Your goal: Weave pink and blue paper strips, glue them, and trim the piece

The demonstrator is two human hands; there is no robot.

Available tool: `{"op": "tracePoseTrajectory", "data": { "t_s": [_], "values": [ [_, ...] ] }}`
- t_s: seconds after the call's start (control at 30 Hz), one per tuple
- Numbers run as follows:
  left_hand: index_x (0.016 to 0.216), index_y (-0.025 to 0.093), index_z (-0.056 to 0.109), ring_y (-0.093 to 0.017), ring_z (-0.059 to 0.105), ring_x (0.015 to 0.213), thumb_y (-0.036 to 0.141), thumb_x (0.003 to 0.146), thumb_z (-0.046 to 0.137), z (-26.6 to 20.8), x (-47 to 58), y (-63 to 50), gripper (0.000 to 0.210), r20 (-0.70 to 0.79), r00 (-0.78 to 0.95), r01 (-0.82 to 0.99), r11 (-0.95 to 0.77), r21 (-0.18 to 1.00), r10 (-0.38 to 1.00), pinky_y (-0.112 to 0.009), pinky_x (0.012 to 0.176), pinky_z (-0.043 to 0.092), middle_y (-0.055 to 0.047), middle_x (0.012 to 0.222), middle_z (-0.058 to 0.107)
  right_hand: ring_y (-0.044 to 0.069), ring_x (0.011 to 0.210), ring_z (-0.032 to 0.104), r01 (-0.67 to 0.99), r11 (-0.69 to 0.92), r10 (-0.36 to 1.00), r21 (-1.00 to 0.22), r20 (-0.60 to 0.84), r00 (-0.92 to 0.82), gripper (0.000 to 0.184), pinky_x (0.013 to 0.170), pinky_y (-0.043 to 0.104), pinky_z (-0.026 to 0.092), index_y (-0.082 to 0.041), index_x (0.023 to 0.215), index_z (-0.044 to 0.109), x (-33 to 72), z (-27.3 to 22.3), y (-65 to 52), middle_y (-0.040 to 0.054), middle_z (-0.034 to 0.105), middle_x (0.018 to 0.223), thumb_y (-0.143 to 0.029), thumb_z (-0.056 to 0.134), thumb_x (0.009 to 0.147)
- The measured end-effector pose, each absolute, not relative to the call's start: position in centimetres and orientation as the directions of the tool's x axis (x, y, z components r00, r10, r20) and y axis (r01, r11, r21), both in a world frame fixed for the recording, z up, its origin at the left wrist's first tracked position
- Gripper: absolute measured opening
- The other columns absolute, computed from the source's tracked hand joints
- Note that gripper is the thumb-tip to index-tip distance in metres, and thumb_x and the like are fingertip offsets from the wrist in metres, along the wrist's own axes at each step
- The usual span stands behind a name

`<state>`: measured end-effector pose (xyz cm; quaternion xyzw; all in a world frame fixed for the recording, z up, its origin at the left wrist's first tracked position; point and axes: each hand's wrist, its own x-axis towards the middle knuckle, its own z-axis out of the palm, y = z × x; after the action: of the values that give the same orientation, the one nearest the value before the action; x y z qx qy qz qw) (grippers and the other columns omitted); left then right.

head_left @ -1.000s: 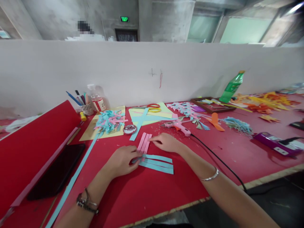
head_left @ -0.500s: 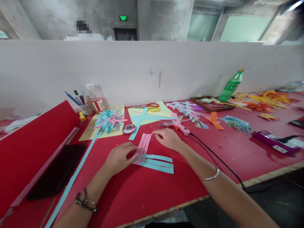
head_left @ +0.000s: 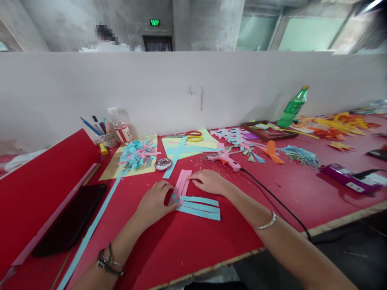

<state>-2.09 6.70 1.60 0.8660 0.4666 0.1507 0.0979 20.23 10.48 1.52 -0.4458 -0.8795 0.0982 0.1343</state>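
Pink paper strips (head_left: pixel 182 182) point away from me and cross light blue paper strips (head_left: pixel 201 208) that run to the right. Where they meet, they form a small woven patch, partly hidden by my fingers. My left hand (head_left: pixel 156 200) grips this patch at its left side, thumb at the near edge and fingers at the far edge. My right hand (head_left: pixel 208 181) has its fingertips on the right edge of the pink strips, near their far end, its other fingers curled under. A pink glue gun (head_left: pixel 225 158) lies just beyond my right hand.
Behind are a round tin (head_left: pixel 163 164), a pile of curled paper pieces (head_left: pixel 137 155), scissors (head_left: pixel 195 136) and paper sheets (head_left: pixel 208 141). A black phone (head_left: pixel 71 219) lies left. The glue gun's cord (head_left: pixel 272 197) crosses to a purple power strip (head_left: pixel 350 178). A green bottle (head_left: pixel 293 108) stands back right.
My right hand has moved slightly nearer and left, down the right edge of the pink strips. My left thumb has shifted a little right over the woven patch.
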Motion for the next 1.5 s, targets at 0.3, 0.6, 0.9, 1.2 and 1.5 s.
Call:
{"op": "tracePoseTrajectory", "data": {
  "t_s": [0.3,0.6,0.9,1.2,1.5],
  "values": [
    [0.092,0.018,0.051,-0.021,0.050,0.089,0.034,0.068,0.059,1.1,-1.7,6.6,0.029,0.192,0.451,0.698,-0.479,0.533,0.872,-0.035,0.078,0.041,-0.006,0.094,0.055,0.018,0.093,0.058,0.758,0.588,0.808,-0.282,0.174,-0.563,0.034,0.079,0.027,0.041,-0.024,0.105,0.061,20.1,1.5,10.4,0.0025,0.064,0.105,-0.019,0.038,0.080],
    [0.107,0.020,0.040,-0.015,0.054,0.077,0.019,0.070,0.053,0.4,-1.2,6.6,0.039,0.100,0.448,0.561,-0.366,0.743,0.889,-0.027,0.071,0.043,-0.002,0.082,0.055,0.016,0.087,0.060,0.791,0.509,0.850,-0.340,0.342,-0.401,0.029,0.072,0.025,0.041,-0.022,0.097,0.062,20.0,2.1,10.2,0.0013,0.066,0.096,-0.019,0.038,0.080],
    [0.102,0.019,0.047,-0.017,0.053,0.078,0.025,0.072,0.053,1.0,-1.0,6.2,0.031,0.113,0.467,0.645,-0.426,0.634,0.877,-0.029,0.069,0.043,-0.004,0.086,0.056,0.015,0.085,0.059,0.812,0.460,0.879,-0.359,0.316,-0.358,0.027,0.070,0.023,0.039,-0.021,0.094,0.062,19.9,2.4,10.0,0.0025,0.066,0.093,-0.019,0.038,0.081],
    [0.090,0.021,0.055,-0.021,0.050,0.091,0.028,0.068,0.059,1.6,-1.1,5.9,0.023,0.096,0.534,0.722,-0.512,0.466,0.840,-0.035,0.080,0.038,-0.003,0.093,0.055,0.015,0.081,0.059,0.814,0.474,0.874,-0.336,0.288,-0.391,0.025,0.066,0.022,0.038,-0.021,0.088,0.062,19.9,2.4,10.0,0.0024,0.067,0.087,-0.019,0.039,0.080],
    [0.105,0.020,0.046,-0.015,0.052,0.078,0.018,0.070,0.053,1.0,-0.9,5.7,0.036,0.084,0.531,0.594,-0.441,0.673,0.843,-0.027,0.070,0.041,-0.002,0.088,0.055,0.015,0.081,0.059,0.813,0.475,0.875,-0.335,0.279,-0.396,0.025,0.066,0.022,0.037,-0.021,0.088,0.062,19.9,2.3,10.0,0.0023,0.067,0.086,-0.020,0.039,0.080]
  ]
}}
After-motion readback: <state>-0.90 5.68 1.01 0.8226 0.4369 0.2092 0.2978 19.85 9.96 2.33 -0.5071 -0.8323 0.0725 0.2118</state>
